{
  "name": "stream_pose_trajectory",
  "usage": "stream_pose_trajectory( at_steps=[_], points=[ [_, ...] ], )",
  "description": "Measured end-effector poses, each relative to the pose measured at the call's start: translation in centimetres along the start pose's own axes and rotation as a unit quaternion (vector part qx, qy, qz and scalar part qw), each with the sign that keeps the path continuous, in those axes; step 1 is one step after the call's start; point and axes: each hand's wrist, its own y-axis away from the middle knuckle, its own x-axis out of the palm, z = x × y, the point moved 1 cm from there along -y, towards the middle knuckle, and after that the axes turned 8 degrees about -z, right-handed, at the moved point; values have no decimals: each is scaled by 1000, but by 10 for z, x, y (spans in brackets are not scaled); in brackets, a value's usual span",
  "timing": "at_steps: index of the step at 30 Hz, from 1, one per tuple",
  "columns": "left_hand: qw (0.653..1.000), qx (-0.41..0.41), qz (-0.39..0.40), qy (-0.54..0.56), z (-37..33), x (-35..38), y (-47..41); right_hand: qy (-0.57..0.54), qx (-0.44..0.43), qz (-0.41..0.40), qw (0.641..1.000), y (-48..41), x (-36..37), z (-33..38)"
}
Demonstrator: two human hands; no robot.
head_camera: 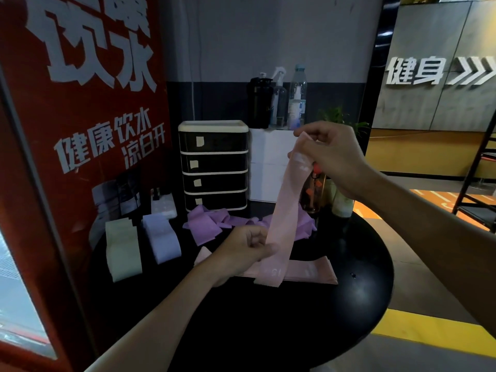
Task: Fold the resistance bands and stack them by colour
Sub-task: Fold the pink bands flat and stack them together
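Pink band point(285, 205): held up by 2 hands, in front of the drawer unit point(214, 165).
Right hand point(335, 157): upper end is pinched by thumb and fingers.
Left hand point(241, 251): lower part is pinched by thumb and fingers.

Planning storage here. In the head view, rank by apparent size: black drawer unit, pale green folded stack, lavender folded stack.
1. black drawer unit, clearly largest.
2-3. pale green folded stack and lavender folded stack look alike; the green one lies slightly nearer the camera, so I won't rank them.
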Motion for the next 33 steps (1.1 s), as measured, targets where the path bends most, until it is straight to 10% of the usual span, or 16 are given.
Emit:
stream_pose_trajectory(
  at_steps=[8, 16, 33],
  points=[
    [999, -29, -25, -18, 17, -22, 15, 7, 49, -78, 996, -1, -19, -17],
    [964, -20, -261, -40, 10, -79, 13, 28, 154, -45, 987, 46, -32, -85],
    [923, 34, -295, -243, 47, -81, 7, 164, 213, -12, 963, 135, -20, -167]
  ],
)
